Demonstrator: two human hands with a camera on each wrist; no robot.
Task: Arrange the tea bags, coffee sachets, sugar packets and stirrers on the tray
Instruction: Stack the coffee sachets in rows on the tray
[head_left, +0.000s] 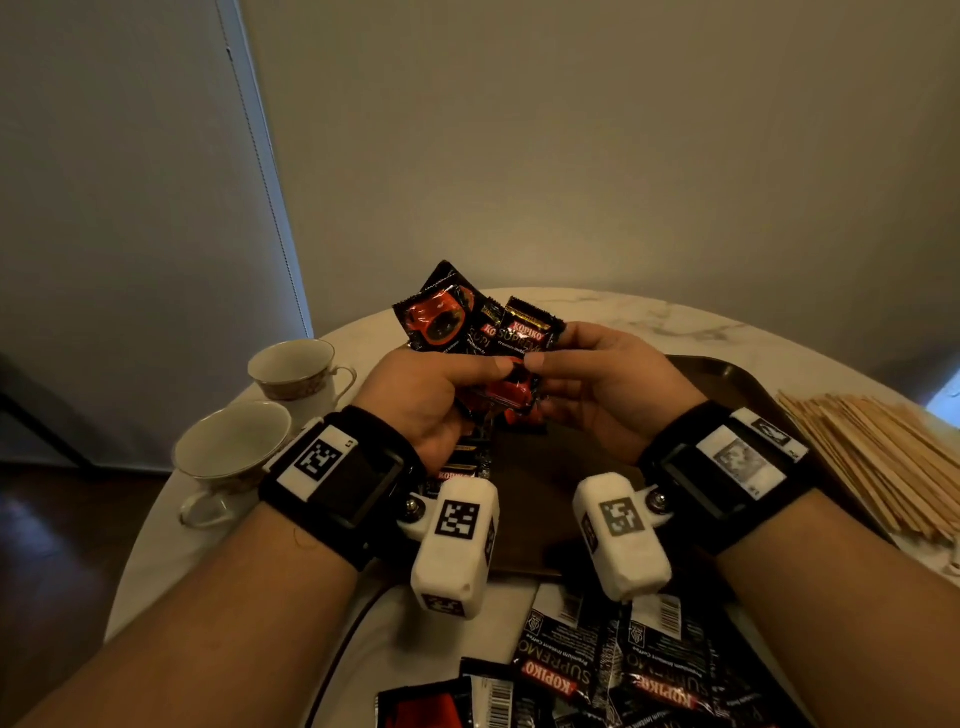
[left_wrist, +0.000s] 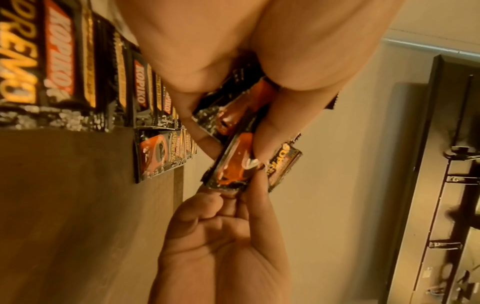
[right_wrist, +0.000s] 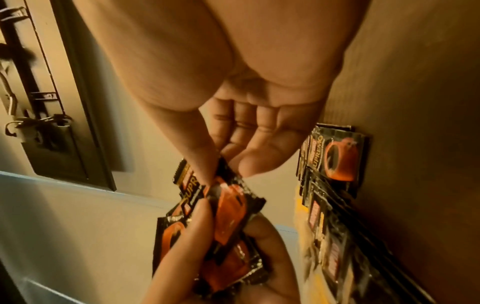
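Overall: person seated at a round marble table (head_left: 613, 306), both hands raised over a dark tray (head_left: 727, 379), sorting coffee sachets.
Left hand (head_left: 431, 395): fingers and thumb curled round a fanned bunch of black-and-red coffee sachets (head_left: 457, 317), held above the tray's far-left part.
Right hand (head_left: 608, 384): thumb and forefinger pinch one sachet (head_left: 530, 332) at the bunch's right edge; other fingers loosely curled.
On tray: wrist views show a row of sachets (left_wrist: 145, 92) already laid overlapping along one side.
Loose stock: more sachets (head_left: 613, 670) lie on the table nearest the person, off the tray.
Stirrers: pile of wooden stirrers (head_left: 878, 457) at right, beside the tray, apparently untouched.
Cups: two teacups (head_left: 260, 415) left of the tray.
Tea bags, sugar: not visible in any view.
Step, approx.: likely peeling single sachets from the bunch to extend the row.
Next move needs: separating one sachet w/o dragging its neighbours, then laying it square against the last in the row.
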